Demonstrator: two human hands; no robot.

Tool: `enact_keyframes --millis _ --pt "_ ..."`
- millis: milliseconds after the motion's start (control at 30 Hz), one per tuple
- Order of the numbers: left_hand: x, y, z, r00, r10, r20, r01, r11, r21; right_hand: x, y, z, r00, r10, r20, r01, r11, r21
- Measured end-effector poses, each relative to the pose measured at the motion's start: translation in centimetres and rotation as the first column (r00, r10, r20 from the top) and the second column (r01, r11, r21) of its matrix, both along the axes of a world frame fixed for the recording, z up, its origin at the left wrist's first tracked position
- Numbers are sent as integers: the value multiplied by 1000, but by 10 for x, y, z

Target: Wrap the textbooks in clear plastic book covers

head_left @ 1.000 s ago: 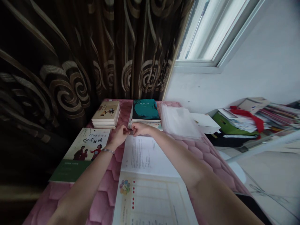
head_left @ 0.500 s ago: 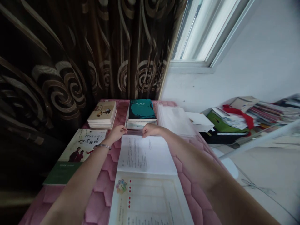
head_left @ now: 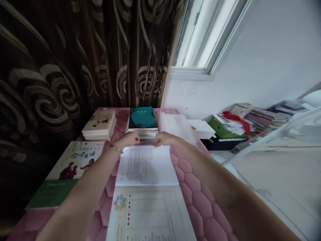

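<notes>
- Book (head_left: 147, 192): probably light, floppy, easily creased; best taken by outer edges.
- Left hand (head_left: 131, 138), right hand (head_left: 163, 138): each grip curled near its far edge; cannot tell if pinching.

Both hands (head_left: 132, 138) (head_left: 164, 139) forward — curled, apart

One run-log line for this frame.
left hand: at far edge of open book | right hand: same edge, farther right | open book: on pink padded surface | beyond: teal-covered book atop stack

Dark swirl-patterned curtain (head_left: 100, 67) beside a pale-framed window (head_left: 203, 36), red cloth (head_left: 240, 121) on papers (head_left: 224, 122).
</notes>
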State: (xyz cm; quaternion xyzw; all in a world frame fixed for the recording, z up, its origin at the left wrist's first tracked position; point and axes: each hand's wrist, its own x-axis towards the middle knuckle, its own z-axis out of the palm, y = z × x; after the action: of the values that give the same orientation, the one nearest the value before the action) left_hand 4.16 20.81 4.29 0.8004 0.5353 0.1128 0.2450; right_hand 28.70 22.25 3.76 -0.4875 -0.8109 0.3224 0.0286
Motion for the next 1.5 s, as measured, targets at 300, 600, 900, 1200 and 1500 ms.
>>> enact_keyframes --millis 300,600,900,1200,1500 --pt "55 5 4 991 -91 -101 97 994 55 39 -13 4 998 -56 -40 55 998 -3" --pt "71 -14 4 980 -148 -133 170 971 168 52 -20 8 973 -164 -164 126 968 -216" --pt "96 -36 -8 962 -181 -206 226 949 219 41 -12 21 995 -103 -16 96 967 -236" --pt "100 -37 -10 978 -156 -141 186 954 233 29 0 29 991 1 134 27 977 -209" --pt "80 -18 -25 995 30 -100 -12 984 175 38 -10 23 996 -83 -24 72 949 -305"
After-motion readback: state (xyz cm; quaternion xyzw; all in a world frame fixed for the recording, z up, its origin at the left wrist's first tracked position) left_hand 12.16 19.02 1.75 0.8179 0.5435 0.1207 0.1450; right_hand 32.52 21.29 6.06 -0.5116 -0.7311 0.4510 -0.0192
